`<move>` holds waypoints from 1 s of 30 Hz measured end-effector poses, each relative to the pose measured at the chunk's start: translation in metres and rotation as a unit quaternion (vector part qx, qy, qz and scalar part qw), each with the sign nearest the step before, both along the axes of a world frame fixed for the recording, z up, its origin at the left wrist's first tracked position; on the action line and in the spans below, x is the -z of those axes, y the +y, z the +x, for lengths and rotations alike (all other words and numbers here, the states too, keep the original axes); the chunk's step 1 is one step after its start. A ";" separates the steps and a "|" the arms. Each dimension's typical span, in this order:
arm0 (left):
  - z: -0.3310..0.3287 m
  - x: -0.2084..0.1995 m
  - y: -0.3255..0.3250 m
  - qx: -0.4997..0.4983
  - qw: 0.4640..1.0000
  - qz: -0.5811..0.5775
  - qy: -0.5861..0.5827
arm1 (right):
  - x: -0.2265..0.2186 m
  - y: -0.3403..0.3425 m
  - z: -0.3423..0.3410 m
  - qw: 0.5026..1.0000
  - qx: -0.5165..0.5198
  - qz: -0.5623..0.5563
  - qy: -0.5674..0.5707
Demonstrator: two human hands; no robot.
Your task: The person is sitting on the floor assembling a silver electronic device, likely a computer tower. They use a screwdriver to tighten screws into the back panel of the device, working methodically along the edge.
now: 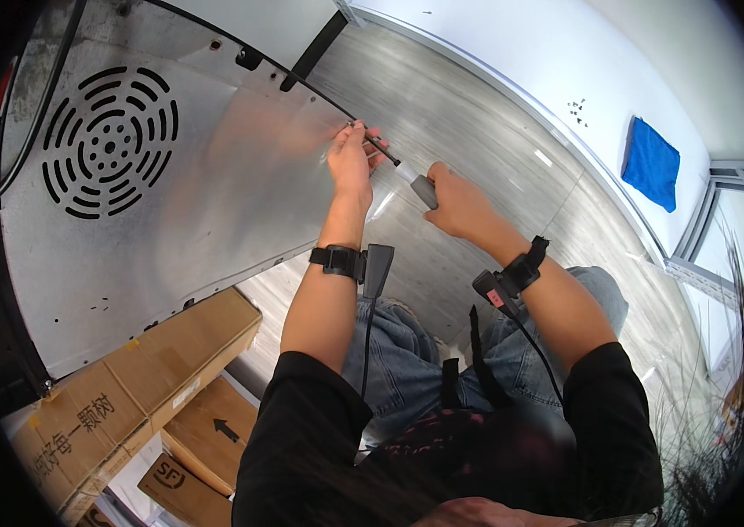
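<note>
Screwdriver work on the big metal panel [222, 206], looks mid-step. Right hand [453, 204] is closed round the grey handle of the screwdriver [422, 187], which points up-left, its shaft running to the panel's upper-right edge, near the right-hand corner. Left hand [352, 162] is at the tip end, thumb and forefinger bent in by the shaft, other fingers loosely curled and apart; can't tell if it grips the shaft, a fastener or nothing. Tip itself is covered, so can't tell whether a screw is going in or coming out. Done so far: panel sits in place against its black frame edge, tool is at the work spot. Left, as far as shows: this fastening point looks unfinished, and dark spots along the panel's upper and lower edges may be bare holes needing attention; too small to confirm. Small dark pieces [577, 111], possibly screws, lie loose on the white table [521, 53], inside its near edge; blue cloth [652, 164] is toward its right end.
</note>
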State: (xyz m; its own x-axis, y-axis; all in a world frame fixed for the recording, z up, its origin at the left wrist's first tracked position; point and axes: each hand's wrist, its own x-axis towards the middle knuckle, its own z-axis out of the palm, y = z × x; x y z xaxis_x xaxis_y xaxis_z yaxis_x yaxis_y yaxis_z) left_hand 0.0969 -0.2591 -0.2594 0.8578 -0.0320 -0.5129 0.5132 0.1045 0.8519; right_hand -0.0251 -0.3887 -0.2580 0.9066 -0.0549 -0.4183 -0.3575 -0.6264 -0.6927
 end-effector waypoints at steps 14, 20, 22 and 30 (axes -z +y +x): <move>0.004 0.006 -0.009 -0.018 0.991 0.121 -0.053 | -0.002 0.003 -0.003 1.000 -0.012 0.016 0.023; -0.001 0.001 -0.015 0.021 0.992 0.102 -0.070 | 0.002 -0.008 -0.013 0.999 -0.001 0.017 0.038; -0.004 -0.001 -0.022 0.030 0.994 0.074 -0.068 | 0.000 -0.014 -0.018 0.999 0.025 0.015 0.039; -0.011 0.014 -0.071 0.056 0.998 -0.031 -0.001 | -0.016 -0.069 -0.043 0.993 0.108 0.004 0.039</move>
State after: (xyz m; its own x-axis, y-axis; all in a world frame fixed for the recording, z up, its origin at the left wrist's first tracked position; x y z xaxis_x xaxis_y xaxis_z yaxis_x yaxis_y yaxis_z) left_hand 0.0856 -0.3299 -0.2737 0.8482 -0.1597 -0.5051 0.5229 0.0998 0.8465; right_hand -0.0678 -0.4582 -0.2422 0.8393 -0.2407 -0.4875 -0.5352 -0.5238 -0.6627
